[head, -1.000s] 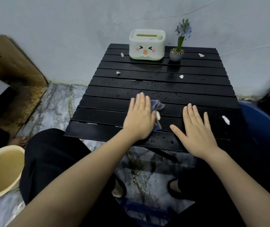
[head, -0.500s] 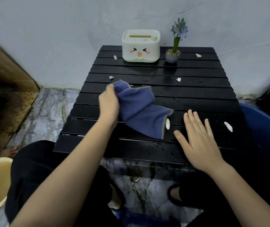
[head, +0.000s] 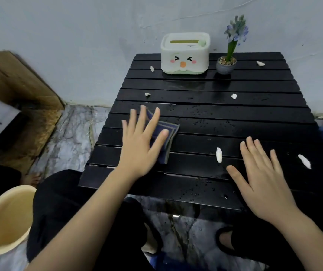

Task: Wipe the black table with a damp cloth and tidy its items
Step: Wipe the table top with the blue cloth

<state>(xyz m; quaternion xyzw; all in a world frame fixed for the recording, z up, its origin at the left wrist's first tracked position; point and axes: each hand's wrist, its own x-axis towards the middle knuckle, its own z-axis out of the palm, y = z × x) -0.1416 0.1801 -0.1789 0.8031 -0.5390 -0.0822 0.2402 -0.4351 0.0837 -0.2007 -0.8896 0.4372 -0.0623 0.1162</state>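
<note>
Left hand [head: 139, 151], fingers spread flat, presses folded blue damp cloth [head: 165, 138]: soft, limp, grippy; pinch the corner beyond the fingertips.

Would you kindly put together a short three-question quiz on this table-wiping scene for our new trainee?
1. True or false: the left hand lies with spread fingers on the folded blue cloth.
2. How many white paper scraps, such as the one near the right hand, lie on the black table?
3. Which thing stands right of the tissue box? A) a cup B) a potted flower C) a bottle

Key
1. True
2. Six
3. B
</note>
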